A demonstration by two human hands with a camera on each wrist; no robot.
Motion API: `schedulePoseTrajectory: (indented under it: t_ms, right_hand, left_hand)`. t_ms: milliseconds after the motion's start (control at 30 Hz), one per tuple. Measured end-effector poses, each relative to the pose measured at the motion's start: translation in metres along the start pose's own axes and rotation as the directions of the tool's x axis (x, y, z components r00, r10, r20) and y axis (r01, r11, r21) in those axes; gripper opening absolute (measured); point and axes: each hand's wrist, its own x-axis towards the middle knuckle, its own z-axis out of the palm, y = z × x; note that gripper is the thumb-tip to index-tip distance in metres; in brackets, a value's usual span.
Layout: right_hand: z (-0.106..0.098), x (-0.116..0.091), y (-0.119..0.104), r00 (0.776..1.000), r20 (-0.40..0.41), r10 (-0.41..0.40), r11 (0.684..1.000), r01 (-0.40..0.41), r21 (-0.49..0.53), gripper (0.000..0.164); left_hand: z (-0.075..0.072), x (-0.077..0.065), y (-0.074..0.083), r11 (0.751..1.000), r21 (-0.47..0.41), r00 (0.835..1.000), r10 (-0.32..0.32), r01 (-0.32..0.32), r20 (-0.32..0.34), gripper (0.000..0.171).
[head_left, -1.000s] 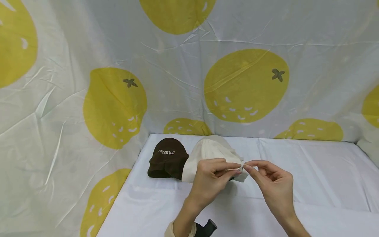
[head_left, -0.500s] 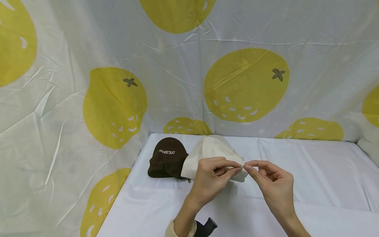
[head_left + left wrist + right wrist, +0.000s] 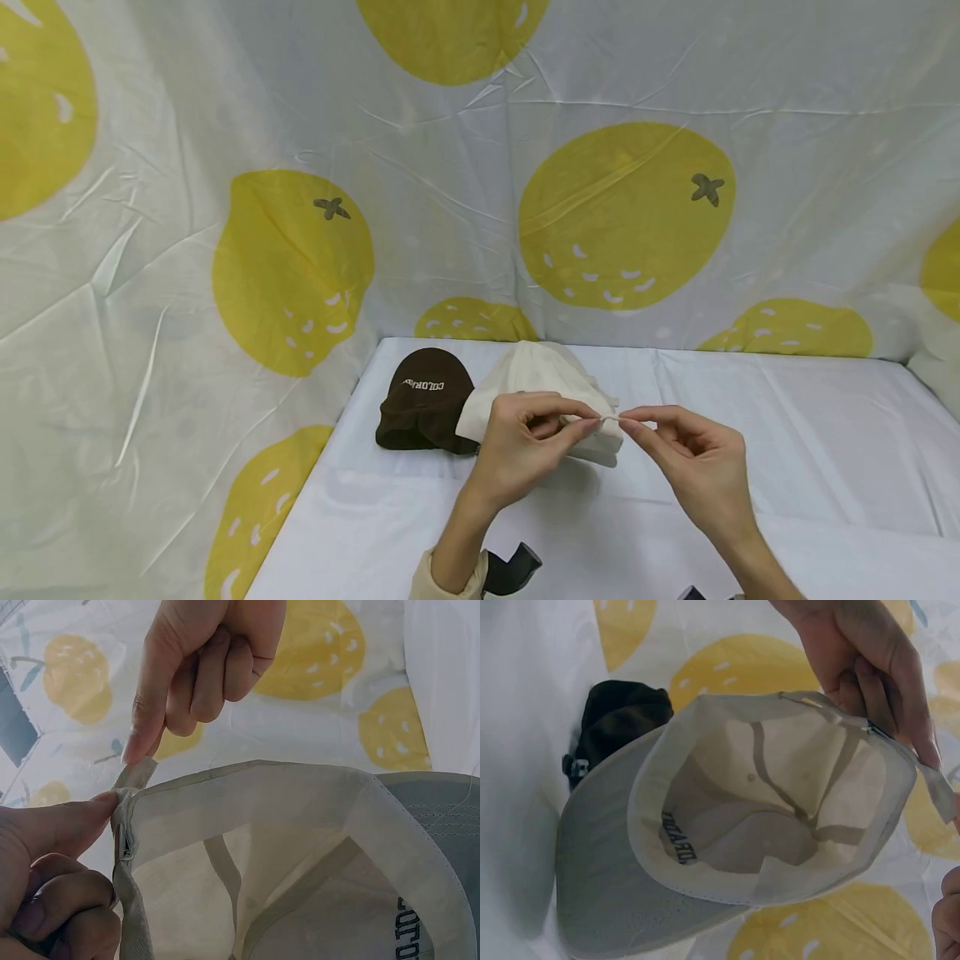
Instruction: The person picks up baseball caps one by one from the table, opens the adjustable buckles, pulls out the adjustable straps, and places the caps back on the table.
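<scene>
A cream baseball cap (image 3: 536,371) is held over the table; its open underside shows in both wrist views, with dark lettering inside. My left hand (image 3: 521,446) pinches the back edge of the cap beside a small metal buckle (image 3: 125,846). Between thumb and forefinger, my right hand (image 3: 697,454) pinches the end of the cap's cloth strap (image 3: 934,796). In the head view a short length of strap spans the space between the two sets of fingertips. The right hand's other fingers are curled in. The cap's brim (image 3: 604,862) points away to the left.
A dark brown cap (image 3: 423,408) with white lettering rests on the white-covered table (image 3: 810,442), left of the cream cap and partly behind it. A lemon-print curtain (image 3: 450,208) hangs behind and on the left. Black wrist-camera mounts (image 3: 513,569) show at the bottom edge.
My left hand has shifted slightly left with the cap, away from the right hand. More of the strap now shows between the fingertips. The right hand has barely moved.
</scene>
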Motion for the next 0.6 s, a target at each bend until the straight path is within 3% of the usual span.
schedulePoseTrajectory:
  t_ms: [300, 600]
  right_hand:
    - [0.009, -0.006, -0.004, 0.999, -0.044, 0.004, 0.997, -0.001, 0.075, 0.015]
    - [0.010, -0.005, 0.000, 0.999, -0.012, -0.037, 0.996, 0.038, 0.077, 0.019]
  left_hand:
    - [0.007, 0.001, -0.001, 0.999, 0.013, 0.999, 0.049, -0.049, 0.011, 0.008]
    - [0.007, 0.001, -0.003, 0.995, 0.046, 0.996, 0.084, -0.085, 0.034, 0.006]
